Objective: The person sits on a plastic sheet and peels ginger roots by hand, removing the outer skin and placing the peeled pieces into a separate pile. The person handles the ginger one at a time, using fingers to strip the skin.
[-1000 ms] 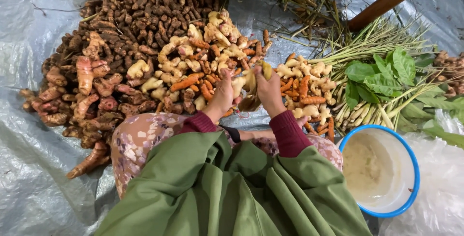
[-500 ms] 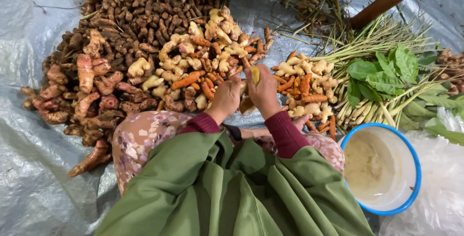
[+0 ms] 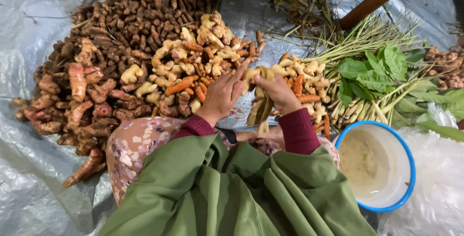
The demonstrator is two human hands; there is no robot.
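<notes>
My left hand (image 3: 223, 95) and my right hand (image 3: 278, 93) are raised together over my lap, both gripping a limp yellowish-brown strip of dried leaf or husk (image 3: 261, 110) that hangs down between them. Just beyond the hands lies a pile of pale ginger-like roots (image 3: 208, 42) mixed with orange turmeric fingers (image 3: 179, 87). Maroon cuffs and a green garment cover my arms.
A big heap of dark brown roots (image 3: 130, 23) and reddish galangal (image 3: 77, 86) fills the left. Lemongrass stalks (image 3: 357, 105) and green leaves (image 3: 382, 69) lie right. A white bowl with a blue rim (image 3: 408, 158) sits at lower right. Grey plastic sheeting (image 3: 29, 168) covers the ground.
Both hands have drawn closer together and lifted; the yellowish strip now hangs lower between them than before.
</notes>
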